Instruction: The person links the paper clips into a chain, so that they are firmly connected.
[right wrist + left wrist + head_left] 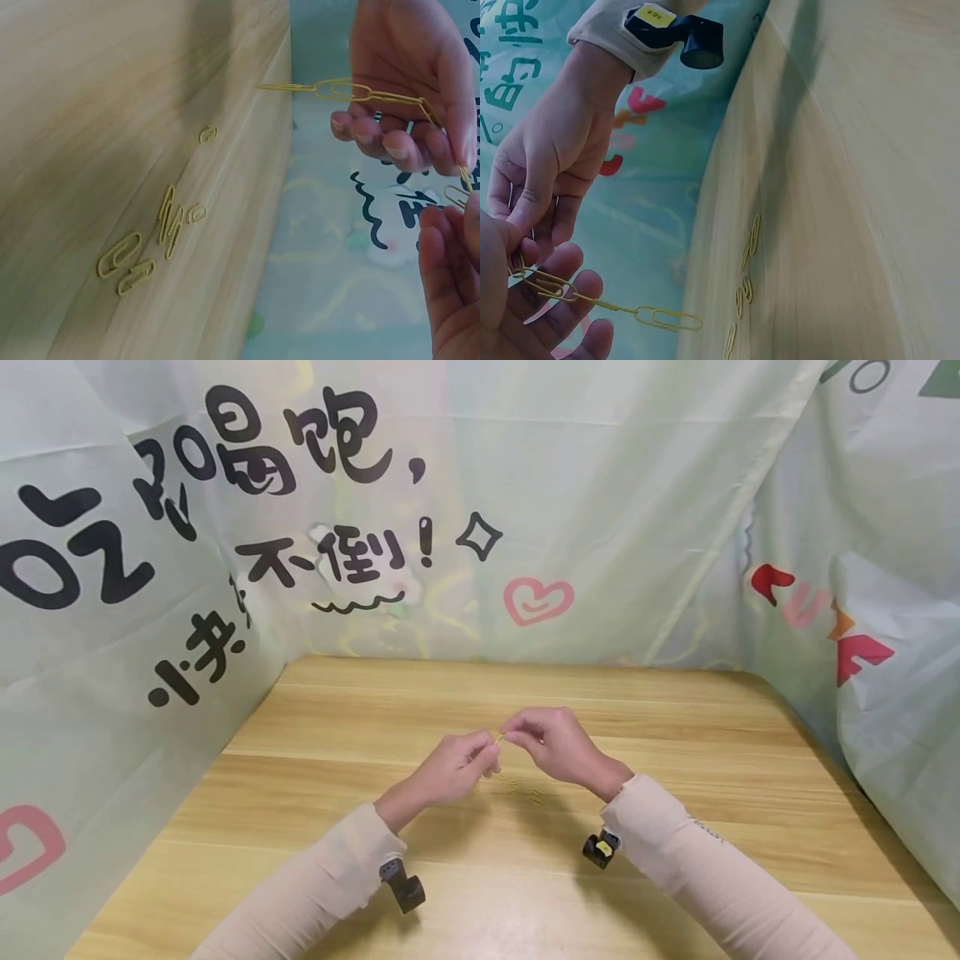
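Near the middle of the table, the left hand [459,768] and the right hand [558,743] meet fingertip to fingertip. A chain of linked yellow paper clips [667,319] hangs from the left hand, whose thumb and fingers pinch its upper end. The right hand pinches a yellow paper clip [455,196] at that same end; in the right wrist view its fingertips partly cover it. Whether this clip is hooked into the chain I cannot tell. Below the hands, several loose yellow paper clips [118,255] lie on the wood.
The wood-grain table [300,860] is enclosed by printed fabric curtains [615,527] at the back and both sides. A small black camera [405,887] is strapped on the left wrist, and another black camera [600,849] on the right.
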`<state>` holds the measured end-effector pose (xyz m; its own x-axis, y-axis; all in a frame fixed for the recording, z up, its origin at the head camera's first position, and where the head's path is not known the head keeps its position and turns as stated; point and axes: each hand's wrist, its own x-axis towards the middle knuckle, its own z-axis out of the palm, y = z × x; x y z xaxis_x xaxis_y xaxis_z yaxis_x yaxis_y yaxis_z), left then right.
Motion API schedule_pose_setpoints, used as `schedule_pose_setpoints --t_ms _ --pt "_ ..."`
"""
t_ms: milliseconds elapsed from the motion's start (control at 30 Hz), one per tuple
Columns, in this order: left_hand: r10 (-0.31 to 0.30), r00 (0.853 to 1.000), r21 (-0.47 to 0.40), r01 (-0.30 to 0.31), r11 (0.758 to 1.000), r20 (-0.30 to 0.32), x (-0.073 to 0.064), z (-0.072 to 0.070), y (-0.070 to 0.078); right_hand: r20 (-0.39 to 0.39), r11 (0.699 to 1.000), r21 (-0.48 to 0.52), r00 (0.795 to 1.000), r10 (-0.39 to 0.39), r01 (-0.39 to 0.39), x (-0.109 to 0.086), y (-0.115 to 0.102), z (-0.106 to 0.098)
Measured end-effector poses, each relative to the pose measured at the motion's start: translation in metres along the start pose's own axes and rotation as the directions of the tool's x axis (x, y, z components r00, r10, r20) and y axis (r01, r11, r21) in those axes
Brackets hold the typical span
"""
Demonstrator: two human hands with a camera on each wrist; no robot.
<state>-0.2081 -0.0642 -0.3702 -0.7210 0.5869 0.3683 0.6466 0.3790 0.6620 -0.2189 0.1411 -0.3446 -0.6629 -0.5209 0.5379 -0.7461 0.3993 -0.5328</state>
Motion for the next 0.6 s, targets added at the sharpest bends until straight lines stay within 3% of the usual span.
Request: schedule_pose_setpoints --t_ms 200,433,600 --pt "-0.015 1.0 -0.02 0.014 1.0 -0.005 -0.0001 -0.0014 0.0013 -0.013 0.999 0.033 1.0 -0.002 0.002 -0.0002 -0.0025 0.0018" --pt "-0.005 1.0 -0.055 0.005 0.998 0.007 -0.0007 -0.0014 0.002 -0.023 1.0 -0.002 0.999 -0.023 0.023 -0.0014 -0.002 0.0015" --pt "-0.03 0.999 -0.084 0.032 0.996 0.022 -0.0024 -0.0026 0.0034 -0.047 1.0 -0.013 0.999 -0.023 0.022 -0.0023 -0.0008 0.0023"
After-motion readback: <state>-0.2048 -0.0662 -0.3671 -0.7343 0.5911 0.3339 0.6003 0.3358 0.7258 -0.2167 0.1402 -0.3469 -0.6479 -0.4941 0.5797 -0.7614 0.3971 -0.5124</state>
